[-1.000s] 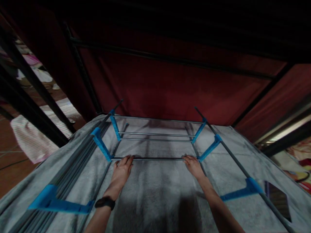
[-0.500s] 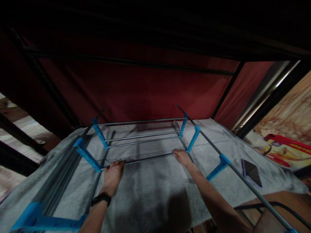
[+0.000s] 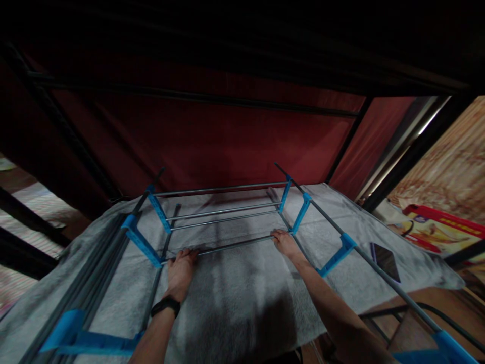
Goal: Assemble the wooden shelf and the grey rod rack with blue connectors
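A rack frame of grey metal tubes and blue plastic connectors lies on a grey blanket. My left hand (image 3: 181, 269), with a black band on its wrist, is closed over the left end of the nearest cross tube (image 3: 235, 246), beside a blue connector (image 3: 144, 246). Toward that tube's other end, my right hand (image 3: 285, 243) has its fingers wrapped round it, close to the right blue connector (image 3: 302, 215). Further cross tubes (image 3: 223, 208) run parallel behind. A long side tube (image 3: 329, 217) passes through the right-hand connectors.
Several loose grey tubes (image 3: 89, 270) lie bundled on the left of the blanket (image 3: 231, 298). A phone (image 3: 386, 261) rests at the right, and a red and yellow package (image 3: 443, 227) lies beyond. Dark bed posts and a red curtain (image 3: 220, 141) enclose the back.
My view has shifted slightly. The left side of the frame and my left hand sit a little further right, while both hands stay on the same cross tube.
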Tool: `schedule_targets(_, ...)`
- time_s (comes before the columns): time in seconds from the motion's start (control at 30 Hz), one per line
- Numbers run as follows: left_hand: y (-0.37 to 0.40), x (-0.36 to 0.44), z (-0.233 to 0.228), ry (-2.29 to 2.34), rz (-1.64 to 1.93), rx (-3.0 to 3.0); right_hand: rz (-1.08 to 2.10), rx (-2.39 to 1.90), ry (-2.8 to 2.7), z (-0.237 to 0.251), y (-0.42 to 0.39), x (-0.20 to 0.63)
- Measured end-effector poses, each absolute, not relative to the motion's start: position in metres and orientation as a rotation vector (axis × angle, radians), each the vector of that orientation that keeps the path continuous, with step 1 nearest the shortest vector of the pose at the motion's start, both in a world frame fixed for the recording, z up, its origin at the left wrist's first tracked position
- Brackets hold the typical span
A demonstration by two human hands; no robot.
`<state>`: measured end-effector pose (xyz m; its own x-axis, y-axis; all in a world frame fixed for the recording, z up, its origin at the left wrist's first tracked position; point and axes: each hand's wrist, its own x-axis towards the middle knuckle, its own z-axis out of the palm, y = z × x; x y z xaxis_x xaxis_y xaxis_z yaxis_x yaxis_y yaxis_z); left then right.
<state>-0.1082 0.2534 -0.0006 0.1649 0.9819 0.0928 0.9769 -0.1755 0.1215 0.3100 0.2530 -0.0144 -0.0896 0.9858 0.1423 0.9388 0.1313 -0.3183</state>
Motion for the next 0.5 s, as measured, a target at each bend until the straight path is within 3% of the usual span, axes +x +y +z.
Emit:
schedule_targets(0.17,0.249,-0.107,-0.002,1.995,0.345,2.393,-0.061,-1.702,-1.893,-0.057,0.218,0.283)
schedule_targets(0.3,0.245,-0.104,-0.001,2.023,0.309,2.375,-0.055,-1.658,-1.912,-0.096,0.180,0.264)
schedule_targets(0.5,0.244,-0.094,-0.003,2.086,0.325,2.266,-0.119,-1.886,-2.087,-0.102,0.156,0.254)
